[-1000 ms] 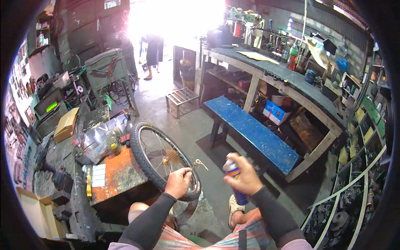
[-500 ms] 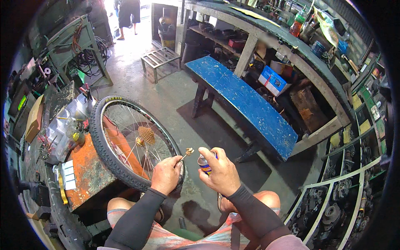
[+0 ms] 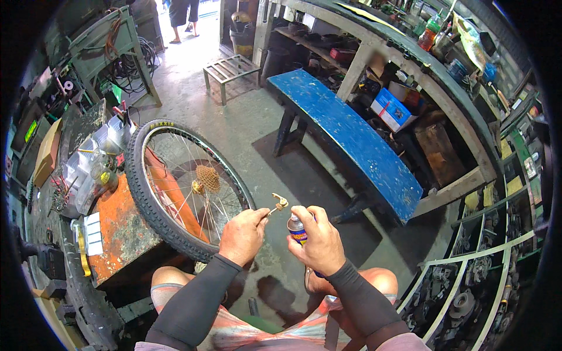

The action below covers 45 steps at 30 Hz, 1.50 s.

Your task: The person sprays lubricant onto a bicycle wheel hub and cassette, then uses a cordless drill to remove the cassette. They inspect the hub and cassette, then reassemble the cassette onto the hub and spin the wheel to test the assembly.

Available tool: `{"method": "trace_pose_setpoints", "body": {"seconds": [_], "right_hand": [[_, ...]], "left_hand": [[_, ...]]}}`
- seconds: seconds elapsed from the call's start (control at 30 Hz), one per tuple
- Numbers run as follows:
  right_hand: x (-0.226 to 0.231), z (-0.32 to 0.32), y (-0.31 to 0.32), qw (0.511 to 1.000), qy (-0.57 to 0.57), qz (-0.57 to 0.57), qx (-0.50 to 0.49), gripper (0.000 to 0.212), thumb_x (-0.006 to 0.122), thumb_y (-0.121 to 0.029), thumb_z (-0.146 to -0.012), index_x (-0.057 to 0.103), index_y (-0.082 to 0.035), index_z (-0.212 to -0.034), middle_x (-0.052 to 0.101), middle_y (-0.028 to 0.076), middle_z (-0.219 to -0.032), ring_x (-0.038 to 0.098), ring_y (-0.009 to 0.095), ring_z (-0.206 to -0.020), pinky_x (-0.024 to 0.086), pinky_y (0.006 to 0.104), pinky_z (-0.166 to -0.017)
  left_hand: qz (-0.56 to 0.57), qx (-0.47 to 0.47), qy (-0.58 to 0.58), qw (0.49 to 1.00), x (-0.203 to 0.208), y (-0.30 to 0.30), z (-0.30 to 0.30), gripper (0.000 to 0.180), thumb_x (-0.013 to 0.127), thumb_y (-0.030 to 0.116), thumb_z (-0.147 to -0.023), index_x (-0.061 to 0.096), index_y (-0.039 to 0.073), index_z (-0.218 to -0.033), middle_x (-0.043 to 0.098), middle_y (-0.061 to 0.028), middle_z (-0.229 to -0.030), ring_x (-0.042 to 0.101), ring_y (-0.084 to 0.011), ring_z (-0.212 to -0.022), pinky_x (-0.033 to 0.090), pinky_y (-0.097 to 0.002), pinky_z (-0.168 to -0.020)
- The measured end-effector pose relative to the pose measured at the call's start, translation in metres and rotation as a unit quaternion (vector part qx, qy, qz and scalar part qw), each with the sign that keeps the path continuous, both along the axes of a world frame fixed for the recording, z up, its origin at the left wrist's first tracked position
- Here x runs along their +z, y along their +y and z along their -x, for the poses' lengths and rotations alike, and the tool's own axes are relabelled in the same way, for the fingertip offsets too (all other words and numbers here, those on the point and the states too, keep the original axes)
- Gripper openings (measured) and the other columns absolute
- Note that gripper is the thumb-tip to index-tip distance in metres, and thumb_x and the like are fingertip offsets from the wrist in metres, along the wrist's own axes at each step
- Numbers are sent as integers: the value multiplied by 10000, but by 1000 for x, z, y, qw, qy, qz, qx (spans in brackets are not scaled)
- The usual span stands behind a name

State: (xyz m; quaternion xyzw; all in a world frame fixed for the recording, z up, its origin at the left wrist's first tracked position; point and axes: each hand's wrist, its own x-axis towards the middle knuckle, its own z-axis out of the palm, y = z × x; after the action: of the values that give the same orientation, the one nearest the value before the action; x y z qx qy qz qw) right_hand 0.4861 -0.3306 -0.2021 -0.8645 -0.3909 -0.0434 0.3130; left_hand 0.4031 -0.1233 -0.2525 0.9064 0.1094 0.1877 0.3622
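Note:
Pinched in my left hand (image 3: pixel 241 236) is a thin quick-release skewer (image 3: pixel 280 203) with a gold-coloured lever end, which points up and to the right. My right hand (image 3: pixel 321 240) wraps round a blue and yellow spray can (image 3: pixel 297 229), the index finger lying on its top. The can's nozzle is close to the lever; whether spray comes out I cannot make out. Left of my hands a bicycle wheel (image 3: pixel 140 193) with a knobby black tyre leans on an orange-topped block. It carries a gold cassette (image 3: pixel 208 179) at its hub.
A long blue bench (image 3: pixel 351 140) stands ahead to the right, before a workbench with crammed shelves. Metal-part racks (image 3: pixel 462 298) fill the right side. A low slatted stool (image 3: pixel 231 68) stands farther off. Clear plastic bins (image 3: pixel 88 158) are at the left, beyond the orange-topped block (image 3: pixel 126 234).
Both hands have moved slightly right. The skewer has turned so that its lever shows more openly, and the spray can stands more upright near it.

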Motion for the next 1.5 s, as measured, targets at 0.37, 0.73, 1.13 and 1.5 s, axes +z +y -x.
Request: {"method": "trace_pose_setpoints", "body": {"seconds": [0.37,0.73,1.13,1.5], "right_hand": [[6,3,-8,999,46,2,24,766,917,-169,-818,580,-141,-1505,651,213,-1349,766,450,-1098,655,507,-914],[3,0,-10,995,86,-30,39,775,920,-166,-830,562,-122,-1516,658,218,-1378,752,443,-1180,644,484,-968],[5,-2,-8,993,92,-48,49,758,909,-183,-853,552,-148,-1522,649,210,-1373,761,452,-1135,645,512,-958],[6,-2,-10,993,101,-40,49,761,917,-179,-846,557,-140,-1515,654,210,-1375,754,447,-1172,643,497,-976]], "left_hand": [[8,-4,16,1000,4,-5,1,229,745,170,-1045,804,92,-1252,758,-160,-999,760,-407,-954,612,-508,-843],[40,2,-5,999,10,-3,-2,231,757,135,-1026,812,68,-1241,775,-171,-1014,757,-409,-961,609,-490,-846],[201,-19,55,978,3,-4,-2,247,698,137,-1090,808,7,-1268,821,-187,-944,827,-294,-878,626,-417,-817],[207,-8,54,977,3,-4,-4,247,725,128,-1069,810,13,-1271,820,-183,-959,818,-308,-893,618,-411,-830]]}}
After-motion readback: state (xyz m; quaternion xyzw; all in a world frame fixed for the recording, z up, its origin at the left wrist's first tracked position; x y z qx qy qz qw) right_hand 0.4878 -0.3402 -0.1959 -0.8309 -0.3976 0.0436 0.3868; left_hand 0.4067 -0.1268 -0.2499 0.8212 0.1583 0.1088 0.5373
